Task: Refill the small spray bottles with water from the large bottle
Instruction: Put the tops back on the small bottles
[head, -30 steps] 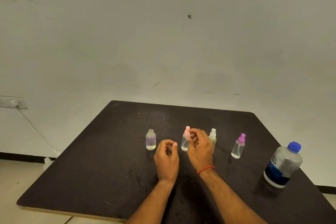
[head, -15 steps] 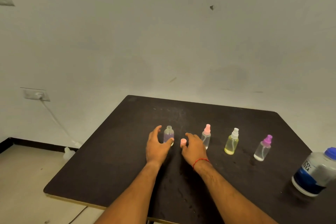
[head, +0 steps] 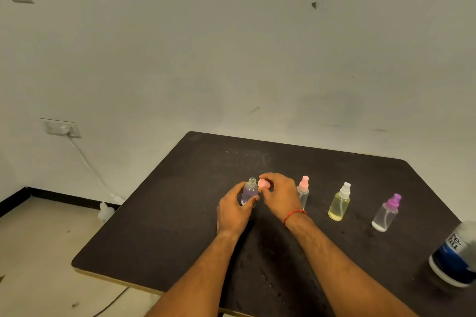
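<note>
Left hand (head: 235, 210) wraps around the open bottle (head: 249, 192), thumb and fingers closed on its clear body near the bottom, and the bottle stands upright on the dark tabletop (head: 180, 226). Its threaded neck is bare, with a purplish tint showing inside. Right hand (head: 279, 194) pinches a small pink cap (head: 263, 183) between its fingertips, held just beside the neck, level with the rim and not yet over it.

This looks a light, thin-walled plastic bottle, stiff enough to hold but easy to tip, and likely slick if wet. The low hold on the body seems the right place: it steadies the base and leaves the neck free. The cap is tiny and smooth, a fingertip job, and it could slip out of that pinch.

Along the row to the right stand the pink-topped sprayer (head: 303, 190), partly behind the right hand, then the yellow sprayer (head: 339, 204) and the purple-topped sprayer (head: 386, 213), all upright and apart from one another. The large bottle (head: 456, 257) sits at the right edge, well away from both hands, untouched and looking far heavier, probably needing a full-hand hold around its middle.
</note>
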{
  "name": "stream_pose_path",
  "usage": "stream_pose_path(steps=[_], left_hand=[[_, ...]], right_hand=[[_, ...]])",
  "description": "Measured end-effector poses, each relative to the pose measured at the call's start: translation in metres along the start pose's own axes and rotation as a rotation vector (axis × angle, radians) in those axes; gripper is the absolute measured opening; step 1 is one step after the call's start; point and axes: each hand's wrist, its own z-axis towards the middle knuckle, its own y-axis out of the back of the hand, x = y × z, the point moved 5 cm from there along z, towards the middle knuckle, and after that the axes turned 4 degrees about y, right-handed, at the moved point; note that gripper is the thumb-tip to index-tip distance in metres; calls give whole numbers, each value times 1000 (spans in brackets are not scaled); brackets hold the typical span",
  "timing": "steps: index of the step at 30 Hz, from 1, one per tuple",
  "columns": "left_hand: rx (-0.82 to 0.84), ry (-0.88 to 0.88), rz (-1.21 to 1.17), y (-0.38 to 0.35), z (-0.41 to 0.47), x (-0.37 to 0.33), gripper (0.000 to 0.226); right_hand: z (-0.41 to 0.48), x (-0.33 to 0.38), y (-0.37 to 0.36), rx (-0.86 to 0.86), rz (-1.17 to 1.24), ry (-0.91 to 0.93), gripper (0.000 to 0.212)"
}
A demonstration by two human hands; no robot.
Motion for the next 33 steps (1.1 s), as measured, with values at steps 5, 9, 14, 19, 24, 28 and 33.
stream_pose_path(steps=[5,9,14,19,24,28,33], left_hand=[[2,-31,19,0,0,0,52],[21,-28,20,-2,-1,-1,52],[32,-40,51,-2,-3,-2,51],[53,-24,60,-4,-2,-2,55],[54,-25,76,-4,-2,-1,52],[50,-30,74,-3,-6,-5,49],[69,-12,96,-2,-9,-8,41]], right_hand=[[4,12,4,173,-91,23,43],[4,16,12,173,-87,65,24],[7,21,10,182,-10,124,29],[11,24,6,242,-82,114,29],[16,26,6,274,-218,102,12],[21,27,5,289,-348,34,21],[18,29,11,229,-394,-19,52]])
